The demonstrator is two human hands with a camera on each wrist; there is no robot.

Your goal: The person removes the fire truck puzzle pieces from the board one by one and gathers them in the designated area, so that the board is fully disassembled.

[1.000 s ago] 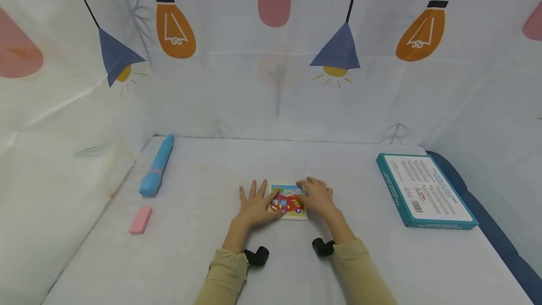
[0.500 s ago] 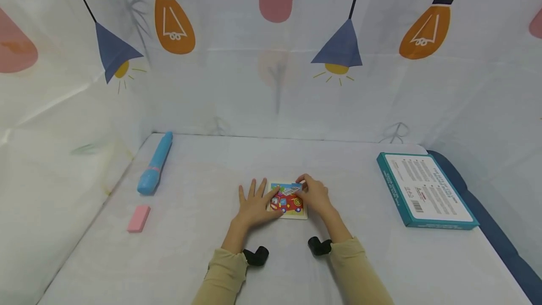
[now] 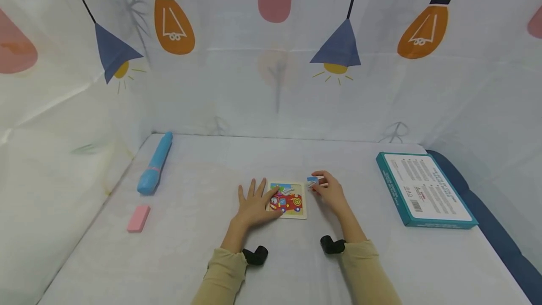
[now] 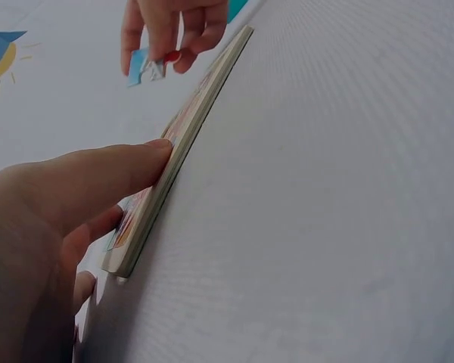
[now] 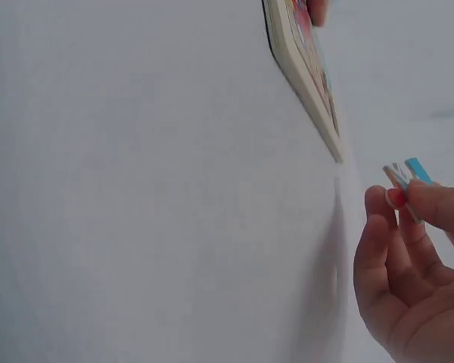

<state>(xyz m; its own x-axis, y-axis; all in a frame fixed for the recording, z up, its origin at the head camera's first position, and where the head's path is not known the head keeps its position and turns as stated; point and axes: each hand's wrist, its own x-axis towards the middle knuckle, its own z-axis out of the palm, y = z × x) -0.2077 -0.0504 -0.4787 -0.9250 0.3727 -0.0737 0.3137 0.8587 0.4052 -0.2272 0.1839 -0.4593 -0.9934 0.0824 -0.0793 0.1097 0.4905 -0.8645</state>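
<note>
"Teal box (image 3: 434, 207) at right: is its white label (image 3: 428, 186) readable?"

"Print (image 3: 440, 196) and barcode (image 3: 417, 206) are too small. What's gripped?"

"Right hand (image 3: 332, 194) pinches a picture piece (image 3: 312, 181) just beside the truck puzzle (image 3: 292, 197) on the table (image 3: 292, 267); left hand (image 3: 253, 208), fingers spread, rests on that puzzle. Pink block (image 3: 139, 219) and blue wand (image 3: 155, 165) lie well left."

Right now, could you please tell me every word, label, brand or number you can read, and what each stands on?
No words or numbers are legible.
White rectangular label on the flat teal box: printed columns and a dark barcode, too small to read.
The box's teal sides: pale print, too blurred.
Pale-framed rectangular picture board: no text visible.
</note>
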